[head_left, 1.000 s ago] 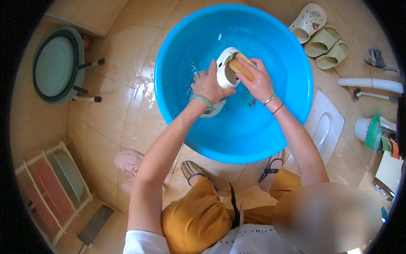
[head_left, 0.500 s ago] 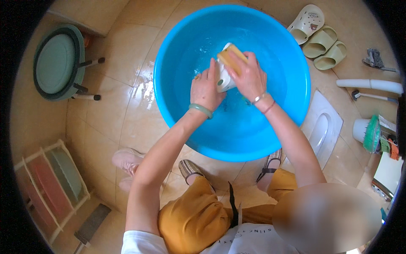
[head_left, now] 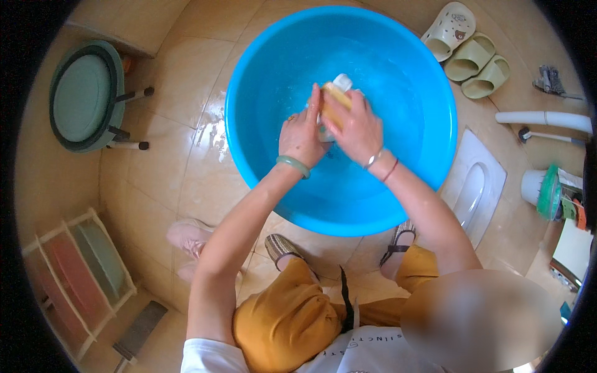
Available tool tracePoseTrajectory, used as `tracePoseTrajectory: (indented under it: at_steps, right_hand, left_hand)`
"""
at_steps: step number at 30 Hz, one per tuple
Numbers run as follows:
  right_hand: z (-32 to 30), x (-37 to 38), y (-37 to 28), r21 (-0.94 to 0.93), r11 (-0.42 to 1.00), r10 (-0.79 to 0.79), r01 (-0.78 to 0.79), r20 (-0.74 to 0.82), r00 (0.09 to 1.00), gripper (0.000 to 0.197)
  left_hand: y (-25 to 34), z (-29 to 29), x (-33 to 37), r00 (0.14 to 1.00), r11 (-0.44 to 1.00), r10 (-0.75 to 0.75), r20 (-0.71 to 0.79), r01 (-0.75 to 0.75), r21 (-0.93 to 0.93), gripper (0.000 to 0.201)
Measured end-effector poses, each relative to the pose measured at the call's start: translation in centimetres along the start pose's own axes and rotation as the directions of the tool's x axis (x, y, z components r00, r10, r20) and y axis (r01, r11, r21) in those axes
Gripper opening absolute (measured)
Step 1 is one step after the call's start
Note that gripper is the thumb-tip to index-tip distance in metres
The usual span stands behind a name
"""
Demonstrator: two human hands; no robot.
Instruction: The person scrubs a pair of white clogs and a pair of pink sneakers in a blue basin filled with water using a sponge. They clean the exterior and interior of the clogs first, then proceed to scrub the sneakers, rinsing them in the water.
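A big round blue basin (head_left: 234,146) holding water stands on the floor ahead of me. Over its middle, my left hand (head_left: 300,138), with a green bangle at the wrist, is closed on a white shoe-like thing (head_left: 342,81), mostly covered by my hands. My right hand (head_left: 359,132) grips a yellowish, wood-coloured scrubbing brush (head_left: 336,101) and presses it against the white thing. The brush's underside is hidden, and my right fingers are slightly smeared by motion.
White and pale green slippers (head_left: 471,56) lie beyond the basin at right. A squat toilet (head_left: 479,180) is set in the floor beside it. Folded green basins (head_left: 84,96) lean at left above a slatted rack (head_left: 87,267). Pink shoes (head_left: 186,239) stand near my left foot.
My right hand and the brush have shifted slightly down and left along the white thing. Less of the white thing shows now. My left hand has barely moved.
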State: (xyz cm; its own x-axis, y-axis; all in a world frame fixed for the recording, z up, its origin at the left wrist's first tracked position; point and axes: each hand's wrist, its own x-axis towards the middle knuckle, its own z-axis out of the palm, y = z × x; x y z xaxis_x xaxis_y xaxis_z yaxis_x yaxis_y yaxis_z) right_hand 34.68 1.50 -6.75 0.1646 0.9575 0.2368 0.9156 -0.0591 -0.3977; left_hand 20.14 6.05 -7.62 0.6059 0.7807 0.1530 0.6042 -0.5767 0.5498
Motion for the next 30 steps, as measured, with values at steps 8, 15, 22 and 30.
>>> tracePoseTrajectory:
  at_steps: [8,15,22,30]
  right_hand:
    - [0.4,7.3,7.6,0.378,0.866,0.275,-0.327,0.188,0.943,0.039]
    - [-1.1,4.9,9.0,0.658,0.297,0.527,-0.692,0.492,0.693,0.057]
    - [-0.2,1.2,10.5,0.617,0.151,0.574,-0.772,0.582,0.577,0.044]
    - [1.7,-2.5,11.8,-0.408,0.876,0.297,-0.255,0.040,0.954,0.031]
  left_hand:
    - [0.2,-0.9,0.4,0.988,0.989,-0.083,0.127,0.097,-0.107,0.123]
    - [-1.0,-0.8,-1.2,0.959,0.756,-0.162,0.233,0.272,-0.595,0.122]
    - [-1.4,0.8,0.0,0.939,0.432,-0.188,0.287,0.342,-0.834,0.112]
    - [-2.0,5.2,0.2,0.912,0.181,-0.298,0.281,0.343,-0.922,0.124]
